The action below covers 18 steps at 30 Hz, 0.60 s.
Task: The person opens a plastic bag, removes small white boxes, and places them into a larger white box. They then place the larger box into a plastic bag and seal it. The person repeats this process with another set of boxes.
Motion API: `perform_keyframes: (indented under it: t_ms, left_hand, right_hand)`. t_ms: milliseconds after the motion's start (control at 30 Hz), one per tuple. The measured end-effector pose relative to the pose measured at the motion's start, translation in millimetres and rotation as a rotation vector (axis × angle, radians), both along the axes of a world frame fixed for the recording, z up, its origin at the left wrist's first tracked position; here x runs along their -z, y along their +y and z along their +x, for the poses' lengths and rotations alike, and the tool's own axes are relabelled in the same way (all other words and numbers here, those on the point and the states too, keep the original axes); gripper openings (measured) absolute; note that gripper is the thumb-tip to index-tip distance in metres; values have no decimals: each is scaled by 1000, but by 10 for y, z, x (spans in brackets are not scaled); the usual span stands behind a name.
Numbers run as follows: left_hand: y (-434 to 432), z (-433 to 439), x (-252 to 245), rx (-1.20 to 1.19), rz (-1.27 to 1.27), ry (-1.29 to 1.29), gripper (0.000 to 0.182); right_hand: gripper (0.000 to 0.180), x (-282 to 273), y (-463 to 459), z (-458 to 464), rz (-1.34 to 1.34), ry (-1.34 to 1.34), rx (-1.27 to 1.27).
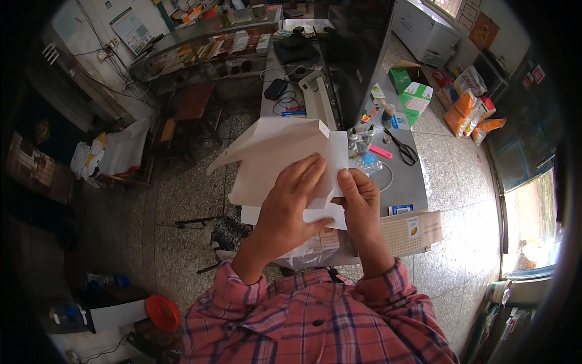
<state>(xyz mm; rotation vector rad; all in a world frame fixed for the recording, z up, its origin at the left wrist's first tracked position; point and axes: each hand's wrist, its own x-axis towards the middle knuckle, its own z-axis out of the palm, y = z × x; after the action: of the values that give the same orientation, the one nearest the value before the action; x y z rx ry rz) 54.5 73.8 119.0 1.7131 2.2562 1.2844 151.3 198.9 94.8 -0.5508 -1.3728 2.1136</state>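
A pale, thin cardboard carton blank (282, 154), creased and partly folded, lies before me over the near part of the table. My left hand (293, 195) is laid across its inner face, fingers extended along the right-hand crease and thumb apart over the lower flap. The white side flap (338, 152) is pinched by my right hand (361, 195), with the thumb on top and the fingers curled at the edge. Under the blank, beside my left wrist, is clear plastic wrapping (309, 252) over printed card. A printed, dotted beige carton (409, 232) sits right of my right wrist.
Black-handled scissors (406, 152), a pink cutter (380, 151) and a plastic bottle (367, 163) lie on the grey table (402, 186) to the right. A large dark screen (354, 59) stands beyond the blank. A wooden stool (194, 102) is at the left.
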Motion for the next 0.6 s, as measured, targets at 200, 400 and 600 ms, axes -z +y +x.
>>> perform_keyframes:
  t_ms: [200, 400, 600]
  left_hand:
    - [-258, -143, 235, 16, 41, -202, 56]
    - [-145, -413, 504, -728, 504, -374, 44]
    - [-374, -781, 324, -601, 967, -1221, 43]
  right_hand:
    - [19, 73, 252, 49, -288, 265, 79]
    - [20, 353, 470, 271, -419, 453, 18]
    - [29, 594, 438, 412, -658, 417, -283]
